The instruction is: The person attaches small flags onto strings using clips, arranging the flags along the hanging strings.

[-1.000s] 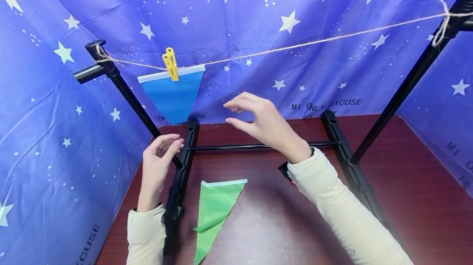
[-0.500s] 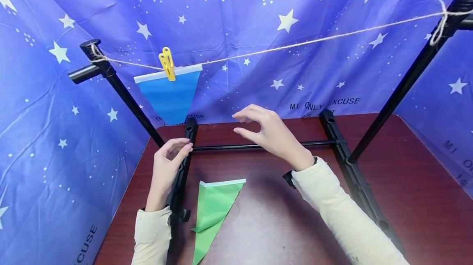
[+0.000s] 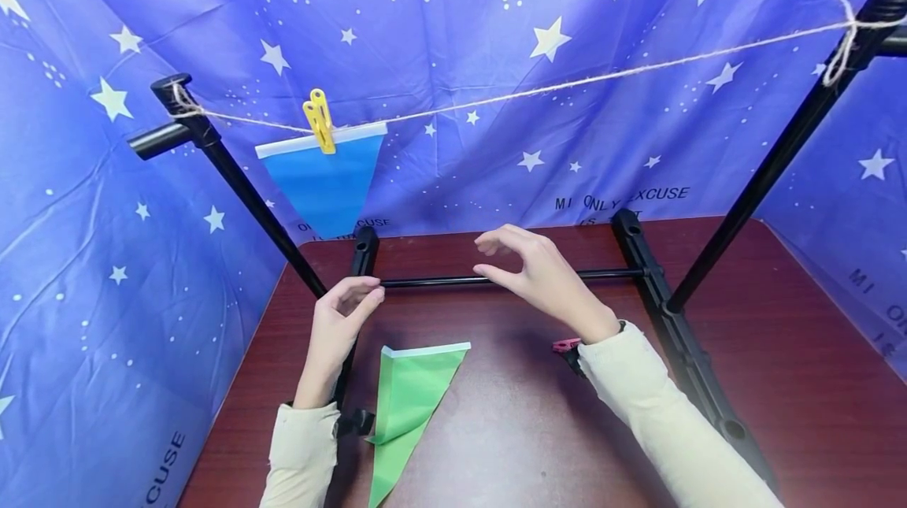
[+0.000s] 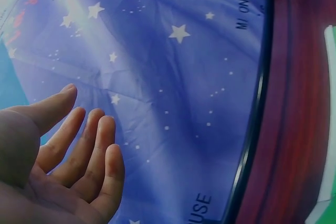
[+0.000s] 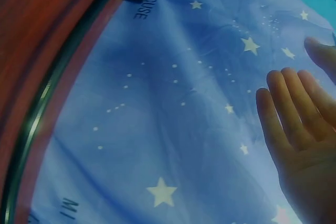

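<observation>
Both hands have dropped from the string toward one green pennant, flat on the tabletop between them. Left hand and right hand hover empty, fingers relaxed. One blue pennant hangs above by one yellow clothespin; bare tabletop lies rightward.

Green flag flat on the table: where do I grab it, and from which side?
Probably the white-banded top edge of the green flag: it is straight, faces the hands, and matches the clipped edge of the blue flag. Come from above with the left hand, nearest it; the tip lies folded.
</observation>
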`<state>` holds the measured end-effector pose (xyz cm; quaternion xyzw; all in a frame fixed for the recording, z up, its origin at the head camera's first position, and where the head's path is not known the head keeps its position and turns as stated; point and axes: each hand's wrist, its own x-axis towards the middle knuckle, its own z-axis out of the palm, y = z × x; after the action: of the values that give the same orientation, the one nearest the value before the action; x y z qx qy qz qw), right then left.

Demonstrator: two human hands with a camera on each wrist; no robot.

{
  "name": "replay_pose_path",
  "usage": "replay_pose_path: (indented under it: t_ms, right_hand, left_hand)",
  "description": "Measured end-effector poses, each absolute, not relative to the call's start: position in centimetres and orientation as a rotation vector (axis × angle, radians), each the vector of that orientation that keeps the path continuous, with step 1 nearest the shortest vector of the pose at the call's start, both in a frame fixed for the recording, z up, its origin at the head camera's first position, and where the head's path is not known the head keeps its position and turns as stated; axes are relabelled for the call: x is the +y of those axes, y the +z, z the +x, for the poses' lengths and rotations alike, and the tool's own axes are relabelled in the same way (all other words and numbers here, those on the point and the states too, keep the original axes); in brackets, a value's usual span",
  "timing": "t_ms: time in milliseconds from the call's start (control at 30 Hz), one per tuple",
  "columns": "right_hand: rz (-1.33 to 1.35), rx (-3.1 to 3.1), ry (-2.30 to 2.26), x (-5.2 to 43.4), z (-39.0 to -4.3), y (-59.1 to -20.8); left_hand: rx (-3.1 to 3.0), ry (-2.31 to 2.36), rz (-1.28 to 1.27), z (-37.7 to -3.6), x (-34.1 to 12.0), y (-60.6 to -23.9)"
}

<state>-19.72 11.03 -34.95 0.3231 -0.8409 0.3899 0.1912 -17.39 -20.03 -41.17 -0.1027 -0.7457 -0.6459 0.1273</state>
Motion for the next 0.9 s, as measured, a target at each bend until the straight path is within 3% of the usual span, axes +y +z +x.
replay_pose_path:
  t_ms: [900]
  right_hand:
    - [0.806,-2.592,1.091,15.9,-18.6,-40.5]
  left_hand:
    - [-2.448,-1.803,-0.413,-17.5,-19.6,-43.9]
